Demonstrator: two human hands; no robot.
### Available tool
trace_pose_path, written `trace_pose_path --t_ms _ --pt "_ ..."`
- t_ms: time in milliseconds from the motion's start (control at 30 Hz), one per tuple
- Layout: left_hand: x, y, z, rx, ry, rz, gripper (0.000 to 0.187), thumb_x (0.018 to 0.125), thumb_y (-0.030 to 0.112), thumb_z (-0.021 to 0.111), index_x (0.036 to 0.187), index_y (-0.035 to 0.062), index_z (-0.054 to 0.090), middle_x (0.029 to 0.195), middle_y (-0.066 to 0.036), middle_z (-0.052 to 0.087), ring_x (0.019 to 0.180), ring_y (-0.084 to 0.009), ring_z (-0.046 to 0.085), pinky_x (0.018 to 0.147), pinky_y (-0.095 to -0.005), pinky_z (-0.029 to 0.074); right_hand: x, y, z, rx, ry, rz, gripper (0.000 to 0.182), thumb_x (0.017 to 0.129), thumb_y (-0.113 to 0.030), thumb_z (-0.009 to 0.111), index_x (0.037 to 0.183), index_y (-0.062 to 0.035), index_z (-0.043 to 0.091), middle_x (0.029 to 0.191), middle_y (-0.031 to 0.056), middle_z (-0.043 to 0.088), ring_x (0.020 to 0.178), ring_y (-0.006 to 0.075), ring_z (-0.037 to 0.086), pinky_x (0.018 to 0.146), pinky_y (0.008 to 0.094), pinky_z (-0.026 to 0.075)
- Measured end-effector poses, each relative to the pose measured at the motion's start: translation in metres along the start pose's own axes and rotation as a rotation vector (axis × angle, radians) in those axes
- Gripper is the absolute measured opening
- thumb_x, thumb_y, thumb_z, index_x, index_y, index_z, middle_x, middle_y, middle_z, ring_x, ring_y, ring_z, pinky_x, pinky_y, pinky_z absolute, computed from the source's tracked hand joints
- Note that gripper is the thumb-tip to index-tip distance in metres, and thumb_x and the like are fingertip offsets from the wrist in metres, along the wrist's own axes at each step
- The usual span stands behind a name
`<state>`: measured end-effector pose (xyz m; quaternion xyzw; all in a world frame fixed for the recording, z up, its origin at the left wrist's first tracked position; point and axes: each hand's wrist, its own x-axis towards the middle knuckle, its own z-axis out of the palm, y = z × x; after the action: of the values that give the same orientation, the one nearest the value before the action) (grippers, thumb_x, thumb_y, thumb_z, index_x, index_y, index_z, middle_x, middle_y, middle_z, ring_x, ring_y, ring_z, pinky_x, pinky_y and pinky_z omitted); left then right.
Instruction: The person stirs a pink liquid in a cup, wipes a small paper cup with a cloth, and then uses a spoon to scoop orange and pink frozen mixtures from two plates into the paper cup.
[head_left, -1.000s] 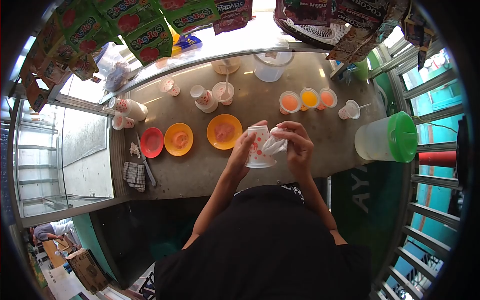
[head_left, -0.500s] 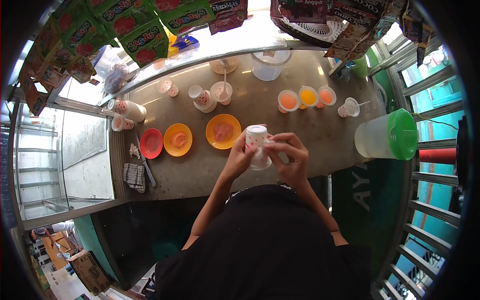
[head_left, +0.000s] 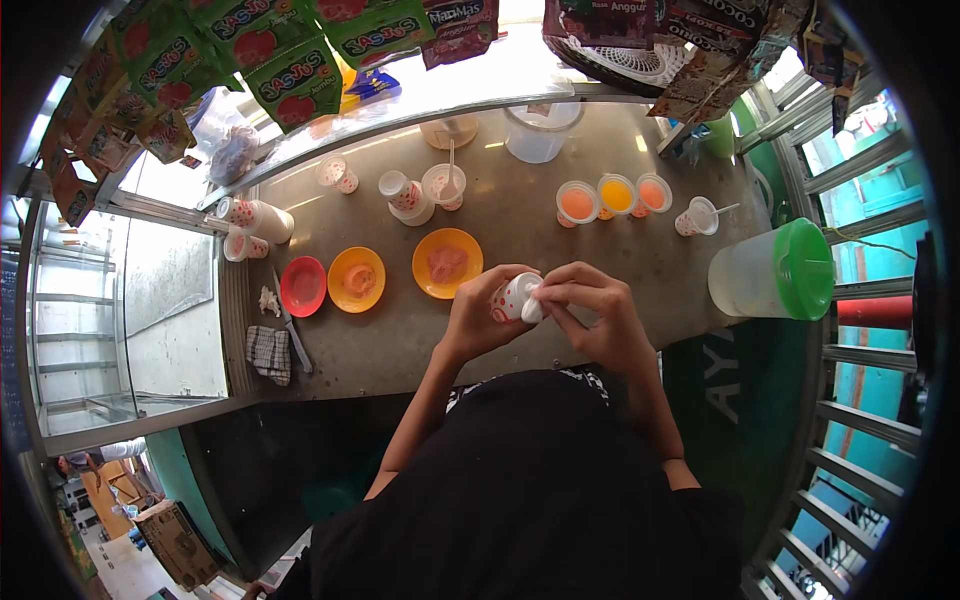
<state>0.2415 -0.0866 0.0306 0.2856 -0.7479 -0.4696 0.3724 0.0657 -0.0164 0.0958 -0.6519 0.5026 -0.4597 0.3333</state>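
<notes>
My left hand (head_left: pixel 478 318) grips a white paper cup with red dots (head_left: pixel 510 298), tipped on its side above the counter's near edge. My right hand (head_left: pixel 598 318) is closed around a bit of white tissue (head_left: pixel 531 294) and presses it into the cup's mouth. Both hands meet over the grey counter (head_left: pixel 400 330), just in front of the orange plate (head_left: pixel 448 263).
An orange plate (head_left: pixel 357 279) and a red plate (head_left: pixel 303 285) lie to the left, with a knife (head_left: pixel 293 330) and checked cloth (head_left: pixel 268 352). Dotted cups (head_left: pixel 408 196), three cups of orange drink (head_left: pixel 615 197) and a green-lidded jug (head_left: pixel 778 273) stand around. Sachets hang overhead.
The cup was upright in my left hand with the tissue outside it; now it is tipped over, lowered toward me, and the tissue is pushed into its mouth.
</notes>
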Motion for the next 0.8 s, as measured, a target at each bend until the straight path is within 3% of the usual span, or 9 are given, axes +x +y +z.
trace_pose_path --t_ms 167,267,333,433,500,567,700,767,800 --pt "0.002 0.01 -0.002 -0.082 -0.078 -0.069 0.049 0.069 0.013 0.085 0.112 0.0016 0.064 0.095 -0.009 0.07 0.079 -0.0164 0.068 0.073 -0.0289 0.055 0.005 0.008 0.014 -0.161 0.195 -0.068 0.021 0.08 0.006 0.07 0.1 -0.0006 0.072 0.101 0.011 0.067 0.092 0.0253 0.068 0.08 0.0347 0.055" --pt "0.003 0.008 -0.003 -0.109 -0.094 -0.123 0.051 0.069 0.014 0.084 0.114 0.0011 0.064 0.097 -0.01 0.068 0.083 -0.0166 0.067 0.077 -0.0293 0.054 0.007 0.006 0.019 -0.062 0.187 -0.101 0.021 0.079 0.007 0.07 0.099 -0.0012 0.073 0.101 0.0101 0.067 0.092 0.0243 0.068 0.08 0.0338 0.055" --pt "0.005 -0.005 -0.001 -0.112 -0.039 0.057 0.047 0.069 0.012 0.082 0.112 0.0011 0.064 0.1 -0.01 0.067 0.091 -0.017 0.065 0.082 -0.0304 0.052 0.006 0.002 0.011 -0.02 0.136 -0.099 0.022 0.078 0.008 0.071 0.098 -0.0014 0.074 0.101 0.0098 0.068 0.091 0.0216 0.068 0.08 0.0323 0.055" --pt "0.005 -0.016 -0.002 -0.195 0.036 0.035 0.049 0.069 0.01 0.082 0.112 0.0008 0.061 0.103 -0.008 0.064 0.096 -0.0182 0.063 0.087 -0.0309 0.05 0.0 0.007 -0.007 0.105 0.053 -0.052 0.024 0.077 0.01 0.071 0.097 -0.0021 0.075 0.101 0.009 0.068 0.093 0.0193 0.068 0.08 0.0316 0.055" --pt "-0.005 -0.028 -0.006 -0.815 0.02 -0.317 0.06 0.075 0.015 0.081 0.123 0.0017 0.048 0.104 -0.009 0.062 0.1 -0.0207 0.066 0.088 -0.0341 0.054 0.0 0.012 -0.01 0.184 0.021 -0.007 0.024 0.076 0.01 0.072 0.096 -0.0027 0.075 0.102 0.0085 0.068 0.094 0.0196 0.068 0.081 0.0324 0.055" --pt "-0.008 -0.033 -0.008 -1.011 0.024 -0.268 0.054 0.081 0.016 0.077 0.124 0.0016 0.048 0.109 -0.012 0.063 0.103 -0.0222 0.067 0.088 -0.0369 0.056 0.0 0.02 -0.008 0.172 0.268 0.01 0.025 0.076 0.011 0.072 0.096 -0.0032 0.076 0.102 0.0087 0.067 0.097 0.0191 0.067 0.082 0.032 0.055" --pt "-0.005 -0.022 -0.006 -1.018 -0.024 -0.38 0.05 0.087 0.019 0.07 0.128 0.0009 0.047 0.116 -0.014 0.063 0.103 -0.0226 0.067 0.088 -0.0369 0.055 0.006 0.024 0.006 0.089 0.407 -0.071 0.022 0.077 0.009 0.072 0.096 -0.0032 0.075 0.106 0.0087 0.064 0.095 0.0196 0.066 0.081 0.0318 0.055" --pt "-0.001 -0.01 -0.002 -1.001 -0.054 -0.477 0.049 0.095 0.03 0.06 0.132 0.0004 0.047 0.117 -0.015 0.063 0.103 -0.0222 0.067 0.09 -0.0363 0.055 0.009 0.018 0.012 0.015 0.386 -0.091 0.022 0.078 0.008 0.072 0.096 -0.0033 0.075 0.107 0.0094 0.064 0.096 0.0208 0.066 0.081 0.0324 0.055" --pt "0.0 -0.001 -0.003 -1.044 -0.102 -0.507 0.055 0.099 0.042 0.05 0.135 0.0006 0.046 0.118 -0.013 0.063 0.102 -0.0204 0.067 0.09 -0.0347 0.055 0.011 0.015 0.015 -0.055 0.359 -0.112 0.022 0.078 0.007 0.071 0.097 -0.0034 0.075 0.107 0.0102 0.063 0.096 0.022 0.066 0.081 0.0331 0.056"
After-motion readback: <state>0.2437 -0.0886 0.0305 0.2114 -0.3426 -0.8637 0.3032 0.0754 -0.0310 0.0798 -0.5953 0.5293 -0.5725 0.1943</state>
